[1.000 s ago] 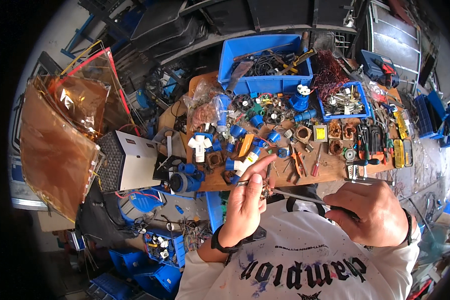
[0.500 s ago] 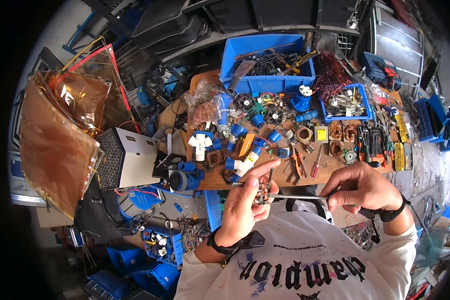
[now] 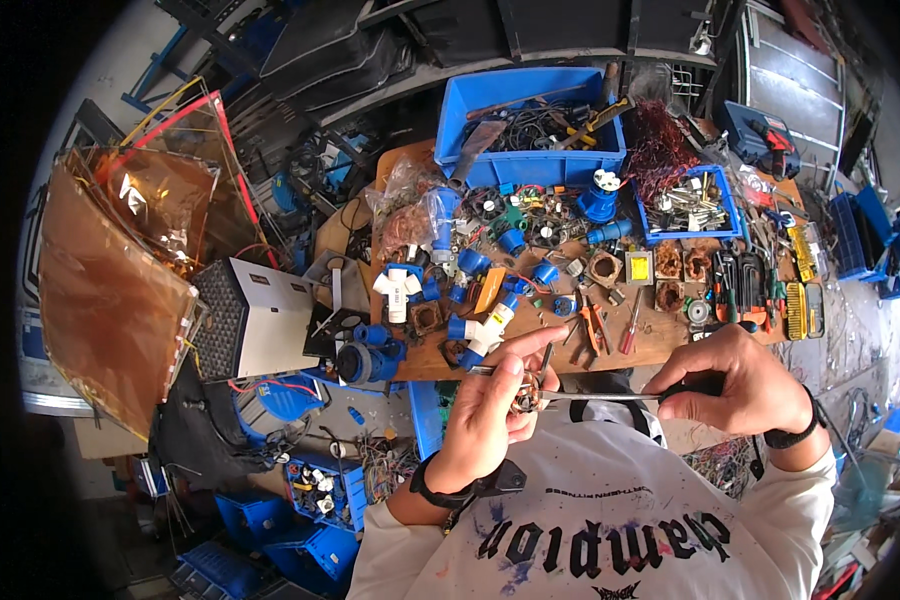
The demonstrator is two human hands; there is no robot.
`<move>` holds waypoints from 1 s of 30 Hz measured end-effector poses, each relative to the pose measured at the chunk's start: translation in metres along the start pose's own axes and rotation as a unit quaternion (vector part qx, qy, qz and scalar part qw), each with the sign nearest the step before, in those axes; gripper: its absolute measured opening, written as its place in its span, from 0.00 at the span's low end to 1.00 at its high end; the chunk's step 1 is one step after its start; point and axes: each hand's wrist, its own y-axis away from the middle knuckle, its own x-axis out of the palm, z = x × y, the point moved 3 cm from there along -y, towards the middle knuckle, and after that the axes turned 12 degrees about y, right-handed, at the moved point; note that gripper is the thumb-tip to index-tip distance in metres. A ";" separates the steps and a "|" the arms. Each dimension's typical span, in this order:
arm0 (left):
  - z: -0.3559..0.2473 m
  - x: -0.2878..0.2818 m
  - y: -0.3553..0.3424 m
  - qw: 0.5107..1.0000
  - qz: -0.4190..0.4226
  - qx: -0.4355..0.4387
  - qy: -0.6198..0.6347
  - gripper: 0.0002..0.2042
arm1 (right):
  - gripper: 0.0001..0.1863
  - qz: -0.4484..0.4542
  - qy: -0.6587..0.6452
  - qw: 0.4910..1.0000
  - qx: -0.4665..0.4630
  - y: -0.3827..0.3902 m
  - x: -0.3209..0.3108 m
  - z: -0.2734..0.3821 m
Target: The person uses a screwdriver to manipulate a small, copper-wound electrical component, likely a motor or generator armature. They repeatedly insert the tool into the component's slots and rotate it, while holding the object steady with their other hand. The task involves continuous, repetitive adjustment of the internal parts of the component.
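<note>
My left hand is closed around a small motor rotor with copper-coloured windings and a thin metal shaft. The index finger stretches along it, and part of the rotor is hidden by the fingers. In my right hand is a screwdriver, gripped by its dark handle. Its long metal blade points left, and the tip touches or nearly touches the rotor. Both hands are in front of the bench's near edge, above my white shirt.
On the wooden bench lie white-and-blue pipe fittings, copper-wound stators, pliers and a red-handled screwdriver. Behind stand a large blue bin of cables and a smaller blue tray of metal parts.
The screwdriver's handle has turned slightly in my right hand, and the fingers have shifted around it. My left hand holds the rotor in nearly the same place.
</note>
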 end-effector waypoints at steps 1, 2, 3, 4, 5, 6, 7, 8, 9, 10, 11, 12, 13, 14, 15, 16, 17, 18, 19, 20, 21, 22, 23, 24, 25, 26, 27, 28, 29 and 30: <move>0.000 0.000 0.001 1.000 0.006 -0.005 0.008 0.23 | 0.07 0.018 -0.049 0.998 0.032 0.000 0.001 -0.003; 0.000 0.001 0.001 1.000 0.012 -0.010 0.016 0.23 | 0.07 0.035 -0.097 0.993 0.064 0.000 0.002 -0.005; -0.001 0.001 0.002 0.999 0.018 -0.015 0.024 0.23 | 0.07 0.053 -0.146 0.983 0.096 -0.001 0.003 -0.007; -0.001 0.002 0.003 0.999 0.024 -0.018 0.029 0.23 | 0.07 0.075 -0.188 0.971 0.125 -0.001 0.004 -0.010; 0.000 0.002 0.004 0.999 0.029 -0.022 0.033 0.24 | 0.07 0.097 -0.230 0.956 0.154 -0.002 0.004 -0.015; 0.000 0.003 0.004 0.998 0.036 -0.025 0.038 0.24 | 0.07 0.118 -0.271 0.938 0.183 -0.002 0.005 -0.019; 0.000 0.004 0.004 0.998 0.033 -0.029 0.043 0.24 | 0.07 0.119 -0.284 0.936 0.171 -0.002 0.007 -0.023; -0.001 0.005 0.004 0.998 0.030 -0.033 0.048 0.24 | 0.07 0.120 -0.297 0.934 0.160 -0.002 0.008 -0.027; -0.001 0.006 0.004 0.998 0.026 -0.037 0.053 0.25 | 0.07 0.122 -0.310 0.931 0.148 -0.002 0.009 -0.029; -0.002 0.008 0.003 0.998 0.022 -0.033 0.053 0.25 | 0.07 0.104 -0.273 0.947 0.132 -0.002 0.008 -0.028; -0.002 0.010 0.003 0.998 0.019 -0.029 0.053 0.25 | 0.07 0.086 -0.235 0.961 0.117 0.000 0.005 -0.026; -0.001 0.011 0.003 0.998 0.013 -0.024 0.052 0.26 | 0.07 0.069 -0.197 0.973 0.099 0.001 0.004 -0.024; 0.000 0.011 0.003 0.999 0.005 -0.020 0.046 0.26 | 0.08 0.018 -0.115 0.993 0.023 0.002 0.001 -0.020; 0.001 0.012 0.003 0.999 -0.003 -0.017 0.039 0.26 | 0.08 -0.035 -0.033 0.997 -0.053 0.004 -0.001 -0.016; 0.002 0.012 0.003 0.999 -0.007 -0.016 0.034 0.26 | 0.09 -0.089 0.051 0.987 -0.126 0.008 -0.002 -0.010; 0.002 0.012 0.004 0.999 -0.007 -0.014 0.031 0.25 | 0.10 -0.084 0.069 0.989 -0.095 0.011 -0.006 0.002; 0.001 0.012 0.005 1.000 -0.006 -0.012 0.028 0.25 | 0.10 -0.083 0.092 0.988 -0.088 0.014 -0.007 0.009; 0.000 0.012 0.006 1.000 -0.005 -0.010 0.024 0.25 | 0.10 -0.083 0.115 0.987 -0.081 0.017 -0.008 0.014; 0.001 0.013 0.006 1.000 -0.001 -0.008 0.020 0.25 | 0.10 -0.083 0.138 0.984 -0.074 0.020 -0.009 0.018; 0.002 0.013 0.005 1.000 0.002 -0.006 0.016 0.24 | 0.10 -0.088 0.148 0.982 -0.076 0.021 -0.009 0.022; 0.002 0.014 0.005 1.000 0.006 -0.003 0.011 0.24 | 0.10 -0.083 0.131 0.985 -0.079 0.021 -0.009 0.021; 0.003 0.014 0.006 1.000 0.015 -0.009 0.020 0.24 | 0.10 -0.077 0.114 0.987 -0.082 0.020 -0.009 0.018; 0.003 0.013 0.008 0.999 0.023 -0.014 0.028 0.24 | 0.09 -0.071 0.097 0.989 -0.085 0.018 -0.008 0.015; 0.002 0.013 0.009 0.999 0.031 -0.019 0.037 0.23 | 0.09 -0.061 0.082 0.991 -0.086 0.017 -0.007 0.013; 0.002 0.014 0.010 0.998 0.035 -0.027 0.039 0.23 | 0.08 -0.051 0.066 0.993 -0.086 0.017 -0.007 0.011; 0.002 0.015 0.010 0.998 0.038 -0.035 0.041 0.23 | 0.08 -0.040 0.051 0.994 -0.087 0.016 -0.006 0.009; 0.002 0.015 0.011 0.997 0.044 -0.044 0.043 0.24 | 0.08 -0.018 0.021 0.998 -0.063 0.016 -0.005 0.006; 0.003 0.014 0.011 0.996 0.048 -0.049 0.050 0.24 | 0.07 0.005 -0.009 0.999 -0.038 0.015 -0.003 0.002; 0.003 0.013 0.012 0.995 0.053 -0.054 0.058 0.24 | 0.07 0.028 -0.038 0.999 -0.014 0.015 -0.001 -0.001; 0.004 0.012 0.013 0.995 0.056 -0.059 0.065 0.24 | 0.07 0.031 -0.060 0.998 -0.012 0.014 0.001 -0.004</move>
